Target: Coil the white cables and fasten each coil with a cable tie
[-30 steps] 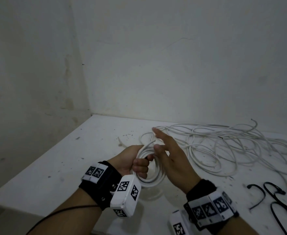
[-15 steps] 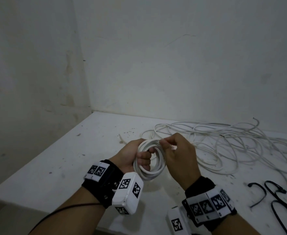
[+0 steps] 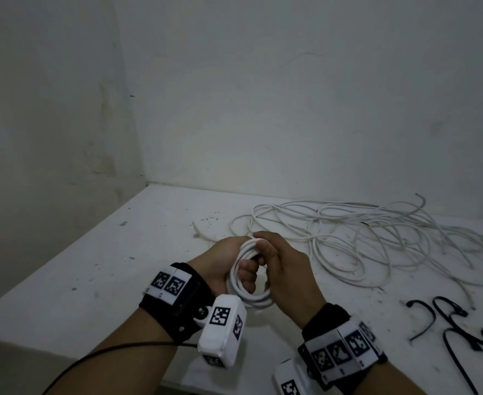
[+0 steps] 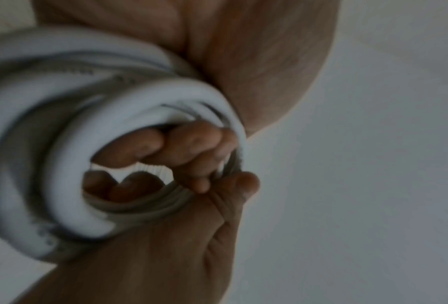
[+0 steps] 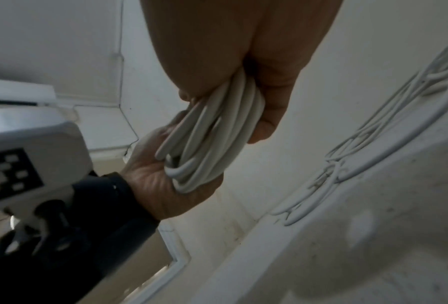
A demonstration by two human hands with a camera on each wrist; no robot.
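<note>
Coil clamped by curled left hand fingers threaded through it; right hand fingers wrapped over its top. Could spring apart if either grip slackens before reaching ties, well right of fingers.

head: above, looking down | wrists: close-up | shared: coil

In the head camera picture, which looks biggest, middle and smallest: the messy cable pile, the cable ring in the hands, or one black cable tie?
1. Messy cable pile, by far the widest.
2. Cable ring and black cable tie: these look about alike, and the ring is partly hidden by the hands and nearer the camera, so I won't rank them.
</note>
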